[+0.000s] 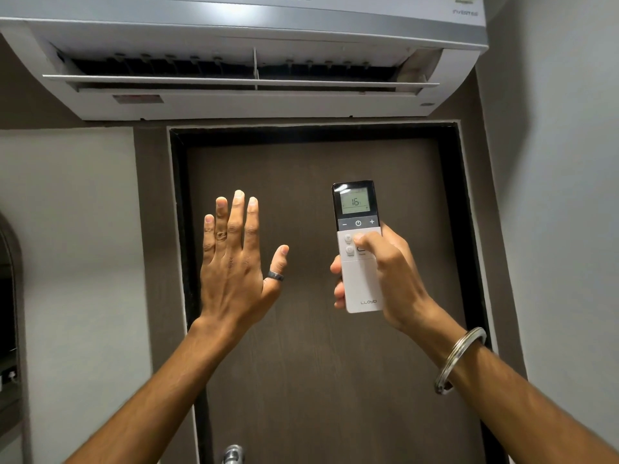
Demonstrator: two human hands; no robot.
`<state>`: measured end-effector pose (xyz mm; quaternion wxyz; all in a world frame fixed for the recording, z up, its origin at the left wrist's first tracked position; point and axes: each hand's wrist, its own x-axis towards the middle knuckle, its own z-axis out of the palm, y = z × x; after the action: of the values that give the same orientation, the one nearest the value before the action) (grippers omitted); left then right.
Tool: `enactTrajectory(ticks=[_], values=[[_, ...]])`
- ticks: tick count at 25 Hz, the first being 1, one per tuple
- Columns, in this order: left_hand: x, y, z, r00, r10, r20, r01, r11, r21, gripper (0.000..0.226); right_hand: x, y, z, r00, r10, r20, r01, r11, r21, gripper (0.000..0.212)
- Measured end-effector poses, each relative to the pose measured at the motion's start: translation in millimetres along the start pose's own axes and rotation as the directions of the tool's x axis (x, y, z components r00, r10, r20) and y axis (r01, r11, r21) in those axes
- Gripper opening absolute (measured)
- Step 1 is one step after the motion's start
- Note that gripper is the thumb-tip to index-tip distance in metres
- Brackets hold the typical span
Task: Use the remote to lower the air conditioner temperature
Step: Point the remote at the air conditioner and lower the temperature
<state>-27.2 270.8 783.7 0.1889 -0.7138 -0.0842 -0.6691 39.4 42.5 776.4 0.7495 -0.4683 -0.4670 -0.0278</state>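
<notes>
My right hand [392,276] grips a white remote [360,283] upright in front of the door. The remote's black top has a lit screen reading 16, with minus, power and plus keys below it. My thumb rests on the white buttons just under that key row. My left hand [234,262] is raised flat beside it, fingers spread, palm away from me, holding nothing. The white air conditioner [241,102] hangs on the wall above, its louvre open.
A dark brown door [301,363] in a black frame fills the middle. A metal door handle [232,454] shows at the bottom edge. Grey walls stand on both sides, and a dark arched object [8,296] sits at the far left.
</notes>
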Motion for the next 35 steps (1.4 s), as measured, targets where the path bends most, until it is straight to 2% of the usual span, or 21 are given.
enactTrajectory(ticks=[9,15,21,30,33,35], values=[[2,7,-5,1.000,0.002,0.000,-0.002,1.000,-0.011,0.083,-2,0,0,0.999,0.032,-0.034,-0.031,0.999,0.030,0.023],[-1,10,-7,1.000,-0.003,0.019,0.003,1.000,-0.010,0.084,-6,0,-2,0.998,0.029,-0.048,-0.030,1.000,-0.004,0.016],[-4,13,-7,0.999,-0.003,0.033,0.004,1.000,-0.020,0.084,-6,-1,0,0.998,0.051,-0.033,-0.050,0.999,0.014,0.024],[-6,15,-5,0.999,-0.002,0.044,0.004,1.000,-0.028,0.084,-8,1,-4,0.997,0.063,-0.042,-0.062,0.998,0.024,0.024],[-9,16,-5,0.999,-0.001,0.055,0.003,0.999,-0.032,0.084,-10,1,-3,0.996,0.054,-0.075,-0.053,0.999,0.011,0.023],[-10,17,-5,0.999,0.002,0.053,-0.001,0.999,-0.032,0.084,-10,1,-3,0.990,0.067,-0.128,-0.068,0.998,-0.003,0.029]])
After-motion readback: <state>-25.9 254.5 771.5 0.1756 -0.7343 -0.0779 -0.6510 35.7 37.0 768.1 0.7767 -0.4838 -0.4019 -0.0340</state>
